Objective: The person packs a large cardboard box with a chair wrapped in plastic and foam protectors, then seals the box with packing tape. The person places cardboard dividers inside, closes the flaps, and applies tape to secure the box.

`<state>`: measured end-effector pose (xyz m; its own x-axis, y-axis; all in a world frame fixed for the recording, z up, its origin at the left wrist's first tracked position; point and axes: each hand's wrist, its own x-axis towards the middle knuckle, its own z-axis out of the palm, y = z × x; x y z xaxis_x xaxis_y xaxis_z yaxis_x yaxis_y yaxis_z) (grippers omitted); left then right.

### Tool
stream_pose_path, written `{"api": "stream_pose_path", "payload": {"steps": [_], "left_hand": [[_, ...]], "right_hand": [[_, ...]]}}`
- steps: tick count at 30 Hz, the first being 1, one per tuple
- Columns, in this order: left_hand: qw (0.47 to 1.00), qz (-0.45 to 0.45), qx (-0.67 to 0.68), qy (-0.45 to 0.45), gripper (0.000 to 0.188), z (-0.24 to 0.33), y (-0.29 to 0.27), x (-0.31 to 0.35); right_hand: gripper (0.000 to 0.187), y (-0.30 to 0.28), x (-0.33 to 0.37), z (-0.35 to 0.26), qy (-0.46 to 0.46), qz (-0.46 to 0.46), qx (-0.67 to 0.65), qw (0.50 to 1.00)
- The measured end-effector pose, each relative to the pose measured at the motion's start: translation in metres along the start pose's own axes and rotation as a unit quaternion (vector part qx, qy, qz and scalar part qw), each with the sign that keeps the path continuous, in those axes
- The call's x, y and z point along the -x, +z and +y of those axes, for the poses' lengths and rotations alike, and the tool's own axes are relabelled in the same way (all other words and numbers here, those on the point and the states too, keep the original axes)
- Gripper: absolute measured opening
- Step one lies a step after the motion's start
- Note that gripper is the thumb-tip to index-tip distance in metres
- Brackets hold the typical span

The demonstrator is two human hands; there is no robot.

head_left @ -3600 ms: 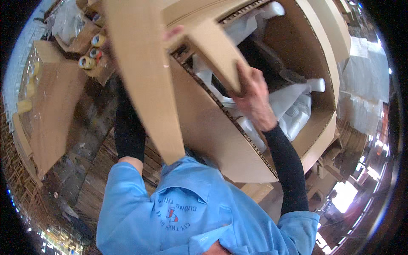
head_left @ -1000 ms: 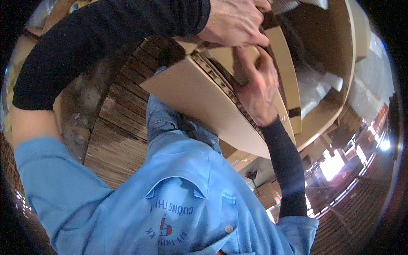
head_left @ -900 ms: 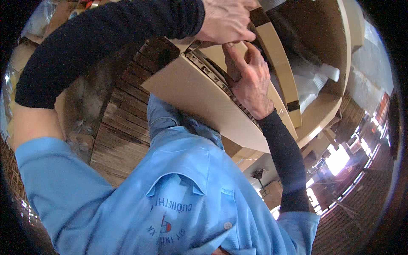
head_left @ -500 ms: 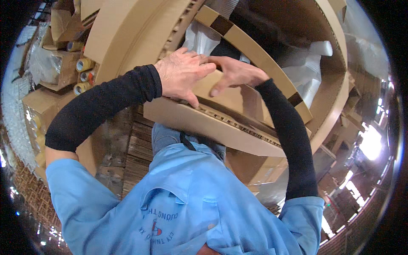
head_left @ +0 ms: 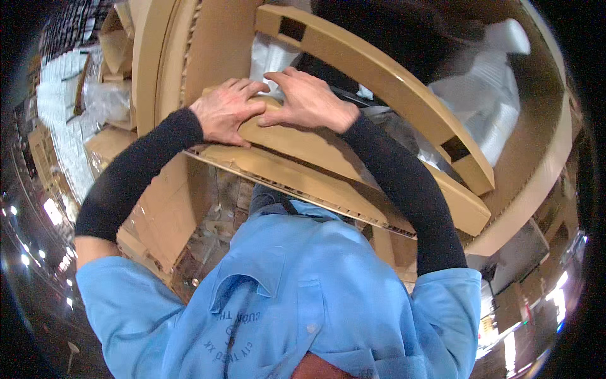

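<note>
A large brown carton (head_left: pixel 536 189) is open in front of me. Along its near side lies a long folded cardboard strip (head_left: pixel 315 148). My left hand (head_left: pixel 227 112) curls over the strip's left part, thumb on the near side. Beside it, my right hand (head_left: pixel 309 101) bends over the same strip, its fingers on the far edge and thumb toward me. Behind them, a second cardboard strip (head_left: pixel 391 82) with dark square cutouts crosses the carton. White foam wrap (head_left: pixel 480 91) shows at the right inside, around something black (head_left: pixel 404 31). My right forearm hides part of the near strip.
The carton's near flap (head_left: pixel 284 169) projects toward my waist, its corrugated edge showing. To the left are another brown carton (head_left: pixel 167 211), clear plastic film (head_left: pixel 107 101) and a pale sheet material (head_left: pixel 60 120). More boxes stand at the right.
Both hands have shifted left along the near strip, staying close together. My view has moved too, so more of the strip's right end shows.
</note>
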<state>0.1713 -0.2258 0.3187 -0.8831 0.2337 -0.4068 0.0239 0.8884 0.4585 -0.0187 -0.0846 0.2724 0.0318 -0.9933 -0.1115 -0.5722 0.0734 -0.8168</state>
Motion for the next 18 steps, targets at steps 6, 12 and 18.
{"api": "stream_pose_path", "payload": {"steps": [6, 12, 18], "left_hand": [[0.992, 0.117, 0.038, -0.036, 0.054, 0.034, 0.012, -0.014], [0.998, 0.066, -0.002, -0.014, 0.046, 0.029, 0.024, -0.034], [0.988, 0.152, -0.019, -0.024, 0.048, 0.029, 0.033, -0.036]], "right_hand": [[0.052, -0.141, 0.228, 0.009, 0.064, 0.051, 0.174, 0.981], [0.039, -0.126, 0.327, 0.059, 0.183, 0.051, 0.199, 0.961], [0.037, -0.115, 0.332, 0.059, 0.158, 0.105, 0.196, 0.962]]}}
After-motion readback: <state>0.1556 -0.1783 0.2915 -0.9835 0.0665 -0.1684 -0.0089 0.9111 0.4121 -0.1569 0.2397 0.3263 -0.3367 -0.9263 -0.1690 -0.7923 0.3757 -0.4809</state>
